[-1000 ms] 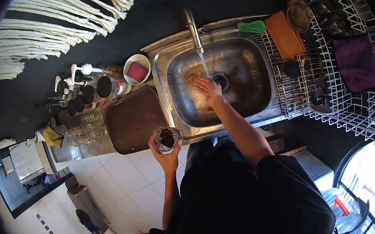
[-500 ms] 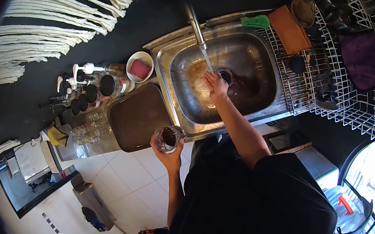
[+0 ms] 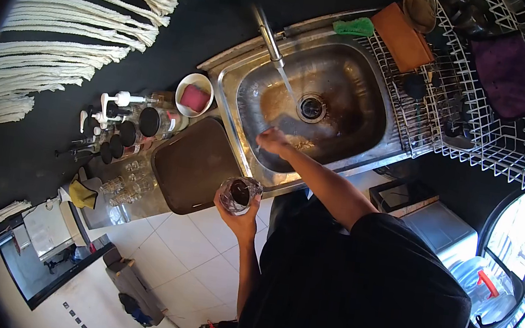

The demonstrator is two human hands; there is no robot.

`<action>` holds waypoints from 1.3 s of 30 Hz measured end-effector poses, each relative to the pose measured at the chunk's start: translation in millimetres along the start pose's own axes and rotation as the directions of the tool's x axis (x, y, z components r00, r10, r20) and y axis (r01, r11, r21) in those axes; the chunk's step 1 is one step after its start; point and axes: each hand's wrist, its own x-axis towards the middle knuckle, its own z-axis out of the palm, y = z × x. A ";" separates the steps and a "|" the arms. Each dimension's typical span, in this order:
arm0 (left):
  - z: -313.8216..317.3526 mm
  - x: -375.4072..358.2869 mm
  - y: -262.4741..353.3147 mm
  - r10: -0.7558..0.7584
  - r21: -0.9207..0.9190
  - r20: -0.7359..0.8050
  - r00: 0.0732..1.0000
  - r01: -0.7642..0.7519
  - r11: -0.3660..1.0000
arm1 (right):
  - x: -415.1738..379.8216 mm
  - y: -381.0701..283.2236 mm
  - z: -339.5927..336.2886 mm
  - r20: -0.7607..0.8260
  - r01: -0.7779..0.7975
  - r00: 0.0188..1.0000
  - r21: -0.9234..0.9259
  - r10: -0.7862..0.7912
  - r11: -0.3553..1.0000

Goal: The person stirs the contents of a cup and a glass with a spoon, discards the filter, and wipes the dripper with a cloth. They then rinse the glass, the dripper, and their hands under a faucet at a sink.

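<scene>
My left hand (image 3: 239, 221) is wrapped round a clear faceted glass (image 3: 230, 194) with something dark inside it, near the front corner of the sink and the brown tray (image 3: 193, 172). My right hand (image 3: 273, 141) is over the left part of the steel sink (image 3: 356, 120), its fingers curled in and nothing visible in them. Water runs from the faucet (image 3: 268, 39) in a thin stream (image 3: 289, 83) beside the drain (image 3: 311, 108). The hand is apart from that stream.
A white bowl with a pink sponge (image 3: 194, 97) stands left of the sink, by several jars and pump bottles (image 3: 148, 122). Small glasses (image 3: 128, 188) are on the counter. On the right are a wire dish rack (image 3: 474, 147), a purple cloth (image 3: 508, 77) and a green sponge (image 3: 354, 26).
My right hand has left the water stream, moving left and towards me, and its fingers have curled in. The drain is uncovered now. My left hand still holds the glass.
</scene>
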 end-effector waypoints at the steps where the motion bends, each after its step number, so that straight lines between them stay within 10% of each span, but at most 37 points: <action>1: 1.3 0.4 2.9 -0.007 -0.008 0.004 1.000 0.007 1.000 | 12.1 8.2 -2.3 -0.235 0.050 0.969 -0.143 -0.083 0.988; 3: 0.4 -0.2 0.3 0.008 0.009 -0.001 1.000 -0.008 1.000 | 31.2 31.2 -20.7 -0.178 0.056 0.983 0.101 -0.037 0.993; 5: 0.2 -1.0 -0.6 0.019 0.025 -0.005 1.000 -0.019 1.000 | 3.8 5.3 -38.2 -0.164 0.021 0.976 0.720 0.141 0.694; 8: 0.7 -1.5 -2.1 0.013 -0.001 -0.015 1.000 -0.013 1.000 | 3.5 -0.1 -60.1 -0.303 0.244 0.951 0.864 0.068 0.441; 17: -0.3 -1.4 -4.5 0.002 -0.011 0.002 1.000 -0.002 1.000 | 6.0 -27.0 -57.1 -0.449 0.419 0.893 0.805 -0.029 0.421; 20: 2.9 -1.1 -2.0 0.011 0.015 -0.014 1.000 -0.011 1.000 | 13.8 -43.3 -24.8 -0.340 0.267 0.940 0.711 -0.015 0.650; 23: 3.4 -0.9 -0.6 -0.002 -0.013 -0.003 1.000 0.002 1.000 | 27.7 -41.5 -14.4 0.099 0.064 0.987 0.485 -0.127 0.872; 29: 1.2 1.2 2.4 0.001 0.003 -0.001 1.000 -0.001 1.000 | 30.8 -22.1 -42.4 -0.195 0.149 0.981 0.759 0.002 0.634; 31: 1.1 2.1 0.5 0.007 -0.001 0.006 1.000 -0.007 1.000 | 28.5 -18.1 -55.3 -0.340 0.307 0.940 0.890 0.041 0.337; 39: 4.4 5.1 -6.1 0.042 -0.024 0.021 0.999 -0.041 0.999 | 13.3 -24.1 -41.9 -0.402 0.335 0.915 0.743 -0.014 0.579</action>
